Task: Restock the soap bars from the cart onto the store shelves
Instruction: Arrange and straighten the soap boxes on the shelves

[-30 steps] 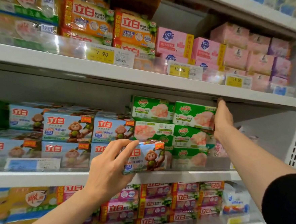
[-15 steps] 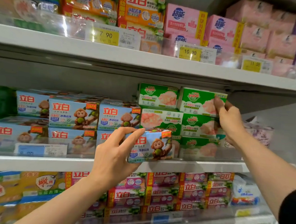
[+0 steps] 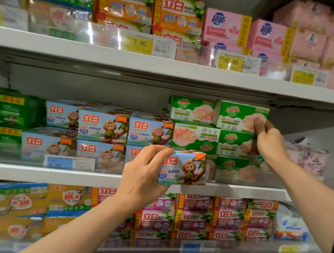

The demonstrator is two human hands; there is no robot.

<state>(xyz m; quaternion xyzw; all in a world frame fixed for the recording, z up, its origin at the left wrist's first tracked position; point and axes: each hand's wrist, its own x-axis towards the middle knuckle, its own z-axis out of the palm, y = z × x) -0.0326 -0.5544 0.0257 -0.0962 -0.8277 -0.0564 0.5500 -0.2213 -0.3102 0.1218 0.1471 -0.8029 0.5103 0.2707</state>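
- The left hand (image 3: pixel 144 181) grips a blue monkey-print soap pack (image 3: pixel 183 168) by its left end, thumb on top and fingers curled under, holding it just in front of the middle shelf (image 3: pixel 99 178) edge.
- The pack sits level, its printed face toward me, in front of the gap between the blue packs and the green ones.
- The right hand (image 3: pixel 269 142) reaches up to the top green soap box (image 3: pixel 240 116) at the right end of the green stack, fingertips pinching its right edge.
- That box sits on two more green boxes, right under the upper shelf (image 3: pixel 166 69).
- Matching blue monkey packs (image 3: pixel 103 126) are stacked two high on the middle shelf, left of the green stack.
- Yellow price tags (image 3: pixel 231 62) hang along the upper shelf, with orange and pink packs behind them.
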